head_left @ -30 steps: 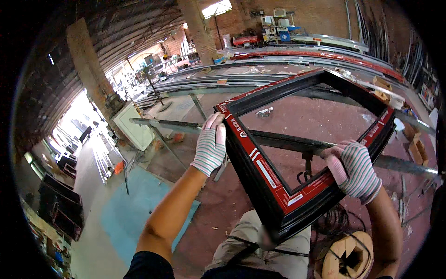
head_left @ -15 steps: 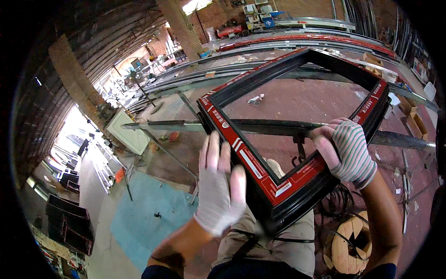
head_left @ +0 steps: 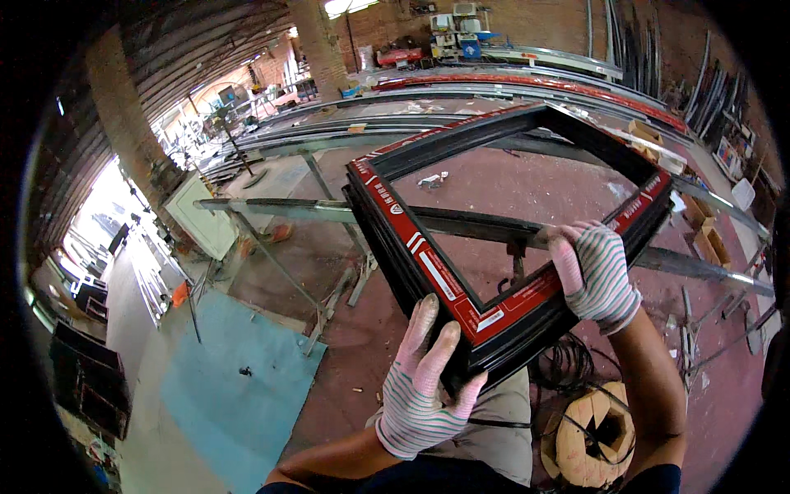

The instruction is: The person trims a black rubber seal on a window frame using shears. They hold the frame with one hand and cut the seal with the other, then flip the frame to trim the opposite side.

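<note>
A black window frame (head_left: 440,284), its upper face covered with red printed film, lies tilted across steel rails in front of me. Its near corner points toward my lap. My left hand (head_left: 424,399), in a striped knit glove, clasps that near corner, fingers on the left side and thumb below. My right hand (head_left: 602,276), gloved alike, is wrapped over the frame's near right side with its fingers curled over the inner edge. The undersides of both grips are hidden.
Steel rails (head_left: 288,211) on thin legs cross under the frame. A spool (head_left: 588,445) and coiled black cable (head_left: 564,362) lie by my right leg. At the left is a blue sheet (head_left: 239,370) on the floor. Long metal profiles (head_left: 527,81) stretch across the back.
My left hand has come down and right from beside the frame's left side onto its near corner. The right hand stays on the frame. The view has shifted slightly.
</note>
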Available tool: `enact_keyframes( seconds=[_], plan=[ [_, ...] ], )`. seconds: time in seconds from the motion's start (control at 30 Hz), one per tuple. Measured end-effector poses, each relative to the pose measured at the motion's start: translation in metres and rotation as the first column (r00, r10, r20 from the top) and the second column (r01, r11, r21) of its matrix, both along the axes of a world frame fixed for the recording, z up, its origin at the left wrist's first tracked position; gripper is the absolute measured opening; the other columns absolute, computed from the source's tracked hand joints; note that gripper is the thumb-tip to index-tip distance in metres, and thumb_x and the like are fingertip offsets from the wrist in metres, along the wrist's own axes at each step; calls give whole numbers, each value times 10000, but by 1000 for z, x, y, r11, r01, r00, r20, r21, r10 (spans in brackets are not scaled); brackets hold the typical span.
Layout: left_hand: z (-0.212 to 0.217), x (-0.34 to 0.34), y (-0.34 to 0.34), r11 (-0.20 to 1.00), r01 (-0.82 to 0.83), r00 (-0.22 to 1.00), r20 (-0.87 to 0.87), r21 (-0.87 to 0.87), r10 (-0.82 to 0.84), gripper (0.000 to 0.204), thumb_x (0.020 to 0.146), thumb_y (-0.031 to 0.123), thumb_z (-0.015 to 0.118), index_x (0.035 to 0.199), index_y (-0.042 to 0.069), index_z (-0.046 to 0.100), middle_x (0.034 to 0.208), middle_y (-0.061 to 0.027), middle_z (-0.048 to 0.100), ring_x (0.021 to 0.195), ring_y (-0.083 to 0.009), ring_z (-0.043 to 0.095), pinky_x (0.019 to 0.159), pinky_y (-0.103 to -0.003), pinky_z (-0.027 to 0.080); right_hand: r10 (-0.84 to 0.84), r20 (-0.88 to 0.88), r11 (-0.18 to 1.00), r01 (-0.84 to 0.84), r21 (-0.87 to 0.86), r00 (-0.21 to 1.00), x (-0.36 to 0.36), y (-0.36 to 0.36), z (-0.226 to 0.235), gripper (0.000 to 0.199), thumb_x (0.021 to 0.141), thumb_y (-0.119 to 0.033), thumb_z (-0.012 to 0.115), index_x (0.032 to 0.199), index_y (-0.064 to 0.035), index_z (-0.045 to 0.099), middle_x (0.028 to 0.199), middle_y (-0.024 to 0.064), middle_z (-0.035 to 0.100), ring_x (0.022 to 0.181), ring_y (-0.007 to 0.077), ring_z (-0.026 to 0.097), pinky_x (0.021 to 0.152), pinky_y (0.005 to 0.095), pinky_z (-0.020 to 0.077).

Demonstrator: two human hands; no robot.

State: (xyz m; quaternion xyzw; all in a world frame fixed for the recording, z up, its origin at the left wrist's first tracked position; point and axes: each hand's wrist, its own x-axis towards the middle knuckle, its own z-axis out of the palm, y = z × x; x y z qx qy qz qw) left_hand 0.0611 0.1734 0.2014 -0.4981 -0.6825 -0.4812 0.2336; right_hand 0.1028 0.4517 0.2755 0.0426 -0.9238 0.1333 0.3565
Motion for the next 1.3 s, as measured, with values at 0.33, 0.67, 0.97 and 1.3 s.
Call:
enact_keyframes(
  seconds=[0.33,0.67,0.97,1.3],
  plan=[
    [-15,-13,-38,993,-39,999,35,115,35,573,823,105,821,1347,79,589,1400,-237,595,1273,-443,605,1081,-490,497,-9,-69,1000,10,2,998,2,-49,-6,242,904,-215,611,1017,-19,697,790,184,691,777,420,668,863,482,509],
    [-14,-85,-43,978,201,976,-100,48,-195,673,926,492,677,1443,92,516,1455,-223,520,1388,-410,477,1193,-583,347,9,-75,996,-2,86,997,-7,-49,-7,222,897,-176,591,1013,-17,694,808,161,694,768,401,651,835,477,503],
    [-26,-156,-38,971,240,958,-160,-5,-238,803,912,671,610,1461,95,507,1515,-234,471,1412,-474,432,1195,-596,320,-57,25,998,58,-19,998,-4,-54,-7,248,873,-147,568,1016,-3,711,868,181,679,859,400,658,877,470,496],
    [-28,-199,-13,980,116,988,-118,164,-98,689,971,551,591,1469,80,516,1527,-197,474,1399,-477,428,1179,-550,350,-90,51,994,93,-53,995,-6,-55,-10,327,934,-258,531,1036,-12,721,834,157,684,855,369,670,884,446,500]
  ],
)
